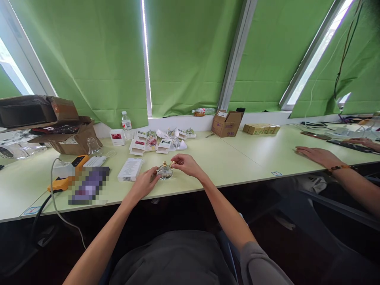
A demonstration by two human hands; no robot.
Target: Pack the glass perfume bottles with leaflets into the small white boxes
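A round clear glass perfume bottle (pixel 165 172) with a gold neck stands upright near the front edge of the table. The fingers of my left hand (pixel 145 183) grip its left side. Just right of the bottle's neck, my right hand (pixel 188 164) pinches a small gold piece, which looks like the bottle's cap (pixel 172 163). The cap appears apart from the neck. Left of the bottle lies a closed white carton (pixel 130 170) with printed text and a barcode. Farther back are several opened white cartons (pixel 138 145) with perfume bottles (pixel 151 141) on or beside them.
On the left are an open cardboard box (pixel 74 138), a pixelated purple item (pixel 90 185) and a cable (pixel 52 190). A water bottle (pixel 126 126) stands behind. Rightward are a brown box (pixel 227 123), yellowish cartons (pixel 261 129) and a co-worker's hand (pixel 322 157).
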